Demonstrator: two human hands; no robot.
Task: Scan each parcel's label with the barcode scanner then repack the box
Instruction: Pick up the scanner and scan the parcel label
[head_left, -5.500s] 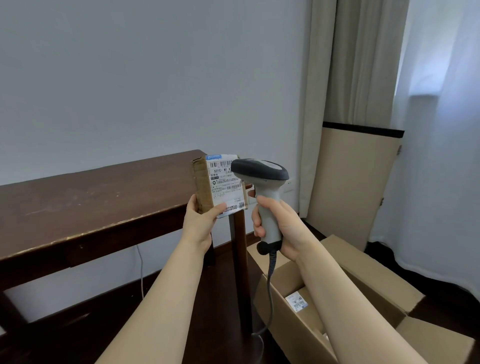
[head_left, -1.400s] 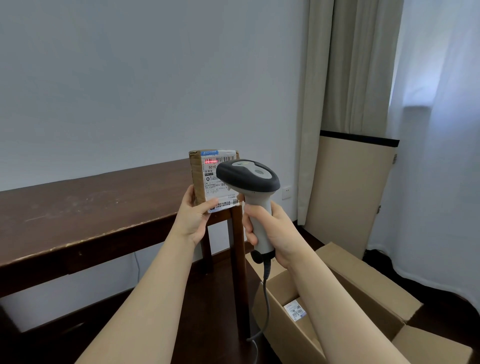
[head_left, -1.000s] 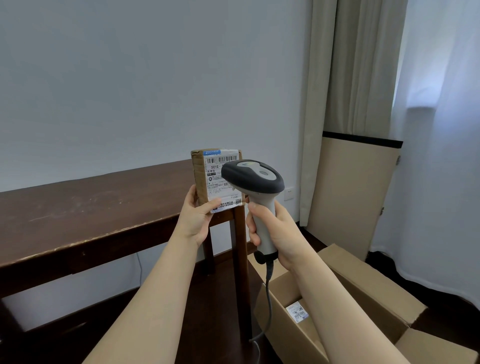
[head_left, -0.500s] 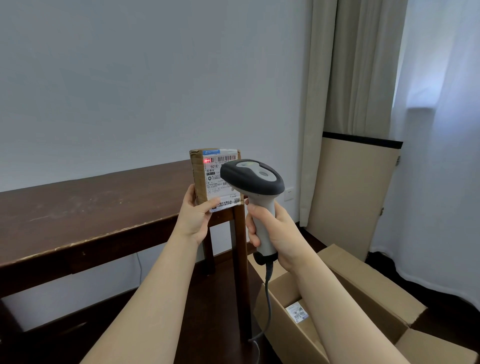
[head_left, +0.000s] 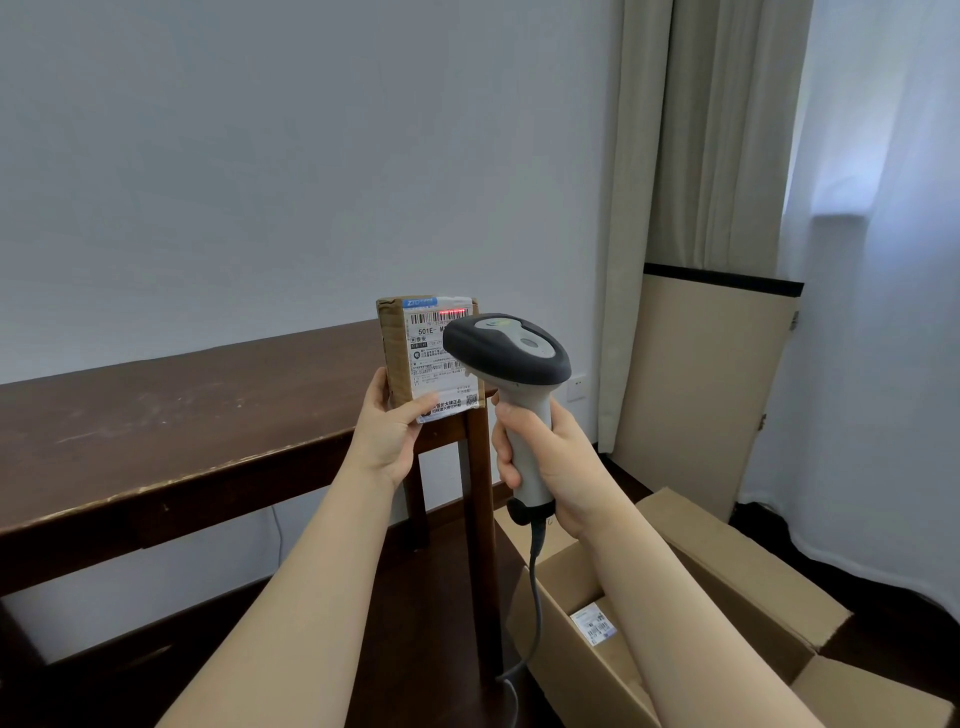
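Observation:
My left hand (head_left: 388, 431) grips a small brown cardboard parcel (head_left: 394, 353) by its lower left corner and holds it upright, white shipping label facing me. A red scan line glows on the label's top barcode (head_left: 451, 312). My right hand (head_left: 540, 452) is wrapped round the handle of a grey and black barcode scanner (head_left: 506, 351), whose head sits just in front of the label's right side and hides part of it. Its cable hangs down toward the floor.
A dark wooden table (head_left: 156, 431) stands on the left against the white wall. An open cardboard box (head_left: 727, 561) sits on the dark floor at lower right, with another labelled parcel (head_left: 592, 621) inside. Curtains (head_left: 701, 130) hang on the right.
The red scan light has shifted from the left end of the top barcode to its right part. Hands, parcel and scanner have barely moved.

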